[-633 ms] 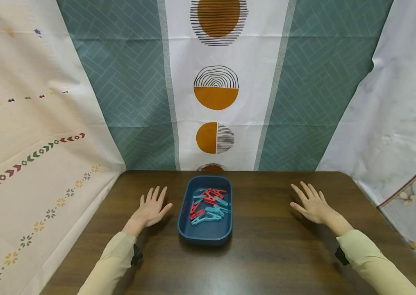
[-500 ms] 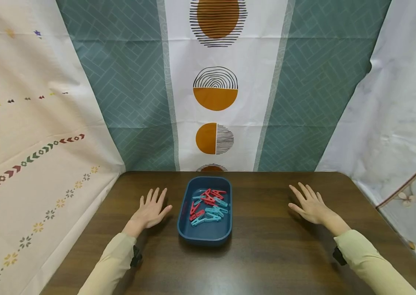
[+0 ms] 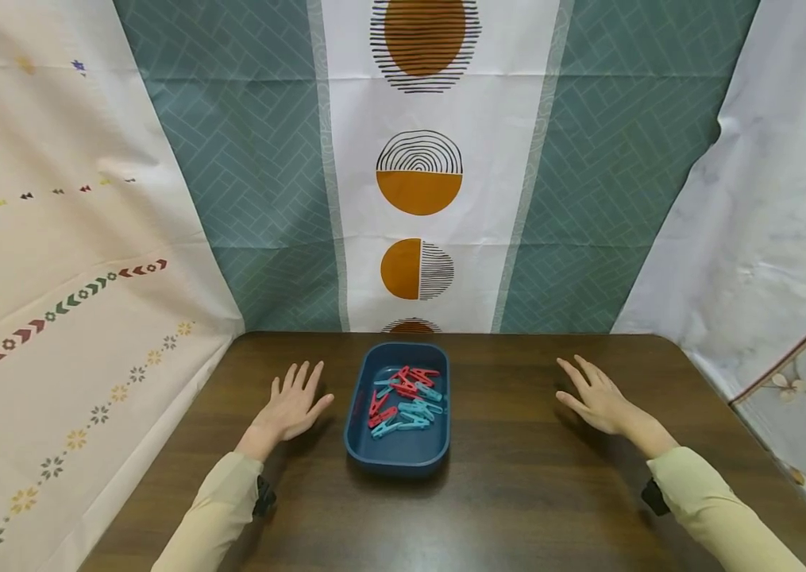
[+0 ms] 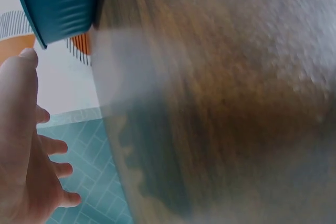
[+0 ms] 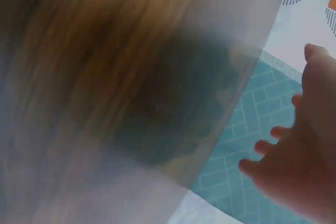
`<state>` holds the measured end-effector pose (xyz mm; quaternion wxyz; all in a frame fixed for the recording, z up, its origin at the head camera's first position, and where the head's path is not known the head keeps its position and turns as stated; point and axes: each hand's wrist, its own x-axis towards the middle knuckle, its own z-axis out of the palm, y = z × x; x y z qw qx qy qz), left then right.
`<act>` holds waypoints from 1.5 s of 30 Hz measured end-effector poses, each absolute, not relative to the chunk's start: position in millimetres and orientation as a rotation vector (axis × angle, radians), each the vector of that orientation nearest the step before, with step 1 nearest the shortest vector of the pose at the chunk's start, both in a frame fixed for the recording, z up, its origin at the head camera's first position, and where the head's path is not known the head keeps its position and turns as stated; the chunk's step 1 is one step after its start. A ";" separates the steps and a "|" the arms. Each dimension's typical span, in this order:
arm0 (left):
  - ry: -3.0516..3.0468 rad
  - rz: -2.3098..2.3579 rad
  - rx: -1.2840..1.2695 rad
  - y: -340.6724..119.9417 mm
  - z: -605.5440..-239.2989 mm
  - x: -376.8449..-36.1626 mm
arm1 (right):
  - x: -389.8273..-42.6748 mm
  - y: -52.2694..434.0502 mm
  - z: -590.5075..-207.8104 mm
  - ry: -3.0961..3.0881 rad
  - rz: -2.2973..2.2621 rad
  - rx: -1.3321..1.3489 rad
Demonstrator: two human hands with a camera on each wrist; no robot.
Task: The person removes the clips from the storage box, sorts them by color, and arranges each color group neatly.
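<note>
Two flat hands: we are resting our left hand (image 3: 293, 407) and right hand (image 3: 599, 397), fingers spread wide and holding nothing, beside the tray (image 3: 398, 458) of clothespins (image 3: 405, 401).

Dark wooden table (image 3: 517, 492); blue tray (image 3: 397, 457) (clothes pegs (image 3: 403, 401) inside), both hands flat beside it

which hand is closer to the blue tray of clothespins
The left hand: it lies flat on the table just beside the tray, its thumb almost at the rim. The right hand lies much farther off.
</note>
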<state>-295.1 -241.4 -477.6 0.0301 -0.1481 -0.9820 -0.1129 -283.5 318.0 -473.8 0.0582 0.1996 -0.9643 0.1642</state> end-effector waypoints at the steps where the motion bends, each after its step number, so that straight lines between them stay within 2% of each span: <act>1: -3.032 -0.358 -0.453 -241.1 -477.4 -294.4 | -284.0 316.8 -474.2 -2.902 0.531 0.621; 25: -2.961 -0.843 -0.537 -227.8 -472.5 -283.4 | -294.1 267.5 -467.9 -2.576 0.837 0.695; 33: -2.932 -0.907 -0.451 -214.2 -469.2 -274.0 | -287.7 249.0 -461.7 -2.565 0.870 0.672; 45: -2.830 -1.332 -0.386 -197.2 -467.1 -265.5 | -279.6 228.7 -455.9 -2.588 1.026 0.698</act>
